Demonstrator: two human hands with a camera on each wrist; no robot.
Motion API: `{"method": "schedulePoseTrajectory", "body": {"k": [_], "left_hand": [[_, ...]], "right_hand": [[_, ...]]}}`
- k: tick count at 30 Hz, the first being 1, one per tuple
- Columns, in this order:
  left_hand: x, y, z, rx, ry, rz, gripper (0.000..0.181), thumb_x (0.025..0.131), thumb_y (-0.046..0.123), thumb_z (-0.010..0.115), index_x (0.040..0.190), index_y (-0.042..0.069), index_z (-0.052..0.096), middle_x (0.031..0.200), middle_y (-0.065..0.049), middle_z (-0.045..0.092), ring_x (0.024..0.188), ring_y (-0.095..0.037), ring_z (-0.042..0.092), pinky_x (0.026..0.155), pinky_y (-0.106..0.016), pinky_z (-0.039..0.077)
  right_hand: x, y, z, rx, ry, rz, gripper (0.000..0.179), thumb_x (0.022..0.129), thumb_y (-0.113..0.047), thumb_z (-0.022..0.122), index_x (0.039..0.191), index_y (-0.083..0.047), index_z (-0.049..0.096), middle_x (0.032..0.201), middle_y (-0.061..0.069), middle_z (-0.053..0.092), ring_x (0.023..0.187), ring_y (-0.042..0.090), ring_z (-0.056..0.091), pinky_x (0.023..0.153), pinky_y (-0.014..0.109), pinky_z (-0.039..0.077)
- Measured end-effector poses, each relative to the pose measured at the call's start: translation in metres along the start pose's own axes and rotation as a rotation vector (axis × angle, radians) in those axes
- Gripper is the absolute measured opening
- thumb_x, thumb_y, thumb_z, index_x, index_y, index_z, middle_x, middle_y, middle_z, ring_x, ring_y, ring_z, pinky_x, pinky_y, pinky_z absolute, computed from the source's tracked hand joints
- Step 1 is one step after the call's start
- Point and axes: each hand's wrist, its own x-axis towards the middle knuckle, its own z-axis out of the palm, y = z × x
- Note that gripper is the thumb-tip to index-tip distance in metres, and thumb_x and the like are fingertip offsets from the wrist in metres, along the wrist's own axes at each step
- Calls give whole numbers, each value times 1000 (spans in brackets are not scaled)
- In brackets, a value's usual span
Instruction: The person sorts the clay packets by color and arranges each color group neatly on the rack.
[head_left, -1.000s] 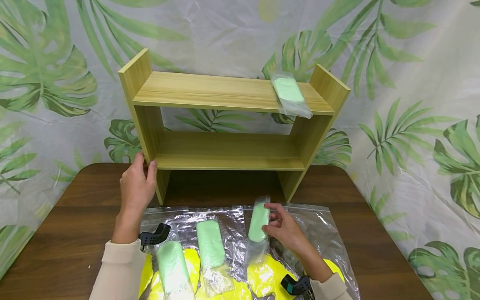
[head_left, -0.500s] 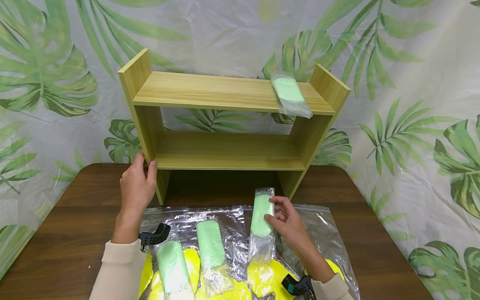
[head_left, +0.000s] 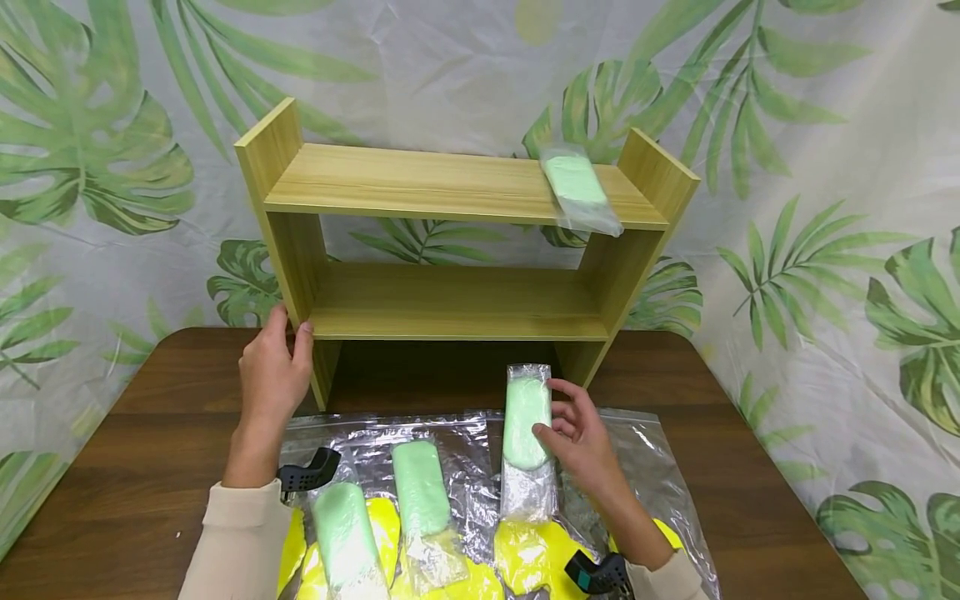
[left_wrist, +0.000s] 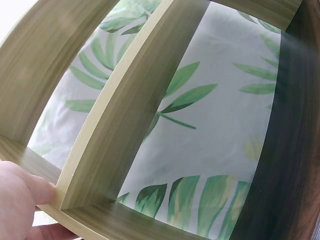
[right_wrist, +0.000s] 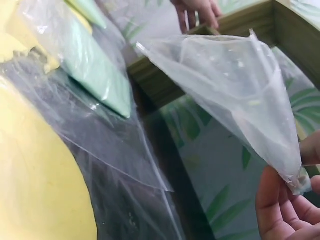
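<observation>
My left hand (head_left: 274, 371) grips the left side panel of a small wooden shelf (head_left: 457, 325); in the left wrist view the thumb (left_wrist: 37, 190) lies on the panel's front edge by the middle board. My right hand (head_left: 581, 433) pinches the right edge of a clear plastic bag with a pale green slab (head_left: 527, 423) in it, held up in front of the shelf's lower opening. The right wrist view shows the loose clear bag (right_wrist: 235, 95) from its end, fingers at one corner. Two more bagged green slabs, one on the left (head_left: 345, 533) and one in the middle (head_left: 420, 487), lie on the table.
Another bagged green slab (head_left: 576, 185) lies on the top board at the right, its bag overhanging the front edge. Large clear zip bags (head_left: 637, 467) with yellow pieces (head_left: 536, 554) cover the front of the brown table (head_left: 112, 467). A leaf-print cloth (head_left: 450, 75) hangs behind.
My right hand has lifted the bagged green slab up and slightly right, turning it more upright and toward the camera. My left hand and the shelf stay put.
</observation>
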Motion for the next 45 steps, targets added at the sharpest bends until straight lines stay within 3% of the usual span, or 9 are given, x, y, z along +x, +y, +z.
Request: {"method": "schedulePoseTrajectory", "body": {"k": [8,27,37,45], "left_hand": [[1,-1,-1,2,8,0,33,101,21,50,123,-3,53,103,-27,66,87,-46,63,72,-59,43],[3,-1,1,-9,1,7,32,101,21,50,123,-2,53,102,-26,66,85,-45,63,72,-58,43],[1,-1,-1,-2,-14,-6,34,101,21,49,126,-2,51,106,-26,65,88,-46,62,73,-59,43],[1,-1,-2,-6,-12,-1,35,101,21,50,127,-2,51,106,-26,65,87,-46,63,73,-59,43]], "right_hand": [[-3,-12,1,-12,-13,12,61,88,-1,67,143,-13,42,114,19,57,80,15,55,65,23,47],[-4,-55,-10,-36,1,-154,61,87,5,67,142,-5,44,109,22,55,85,15,60,64,18,49],[-2,-89,-16,-90,40,-160,62,84,6,69,140,-9,48,105,15,54,82,15,56,64,18,48],[4,-112,-14,-99,-2,-236,62,84,7,69,140,-5,47,104,16,55,82,15,61,63,19,50]]}}
